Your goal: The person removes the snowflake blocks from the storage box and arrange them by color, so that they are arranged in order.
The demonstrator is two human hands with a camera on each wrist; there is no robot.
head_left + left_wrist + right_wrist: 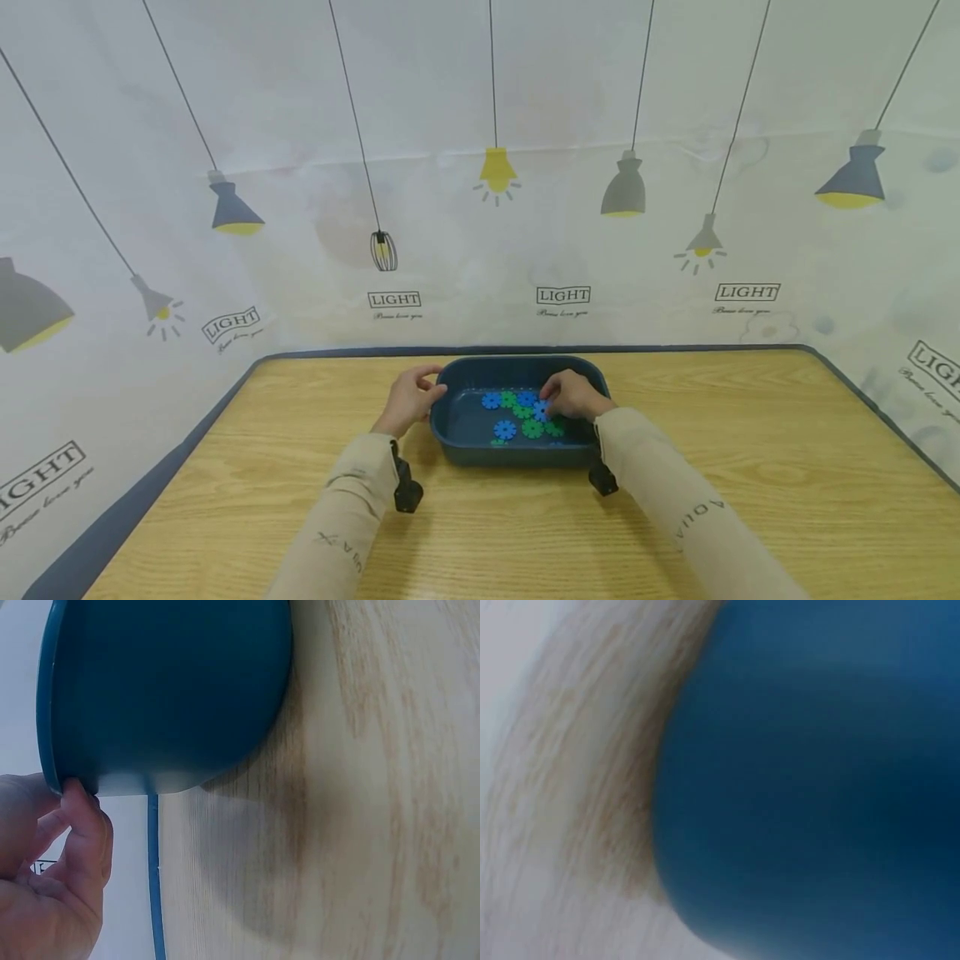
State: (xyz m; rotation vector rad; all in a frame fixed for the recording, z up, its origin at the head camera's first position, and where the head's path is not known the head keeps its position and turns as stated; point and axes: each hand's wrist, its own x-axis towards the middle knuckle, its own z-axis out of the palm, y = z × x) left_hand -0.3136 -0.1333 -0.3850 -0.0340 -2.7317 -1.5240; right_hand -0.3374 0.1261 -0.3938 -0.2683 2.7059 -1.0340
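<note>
A dark blue, rounded rectangular basin (480,457) sits on the table, with several blue and green notched plastic discs on its floor. My left hand (411,398) pinches the basin's left rim between thumb and fingers; the left wrist view shows the fingertips on the outer wall (172,697). Inside the basin, toward its right side, my right hand (576,395) pinches a blue notched disc (541,411) by its edge. Other discs, such as a green one (532,428) and a blue one (505,430), lie flat nearby. In the right wrist view the basin wall (802,787) hides the right hand.
The wooden table (750,467) extends around the basin, with a dark blue edge strip (675,347) along its back. Behind it hangs a pale backdrop (450,100) printed with lamps. A black wrist device (407,487) hangs under the left sleeve, another (602,478) under the right.
</note>
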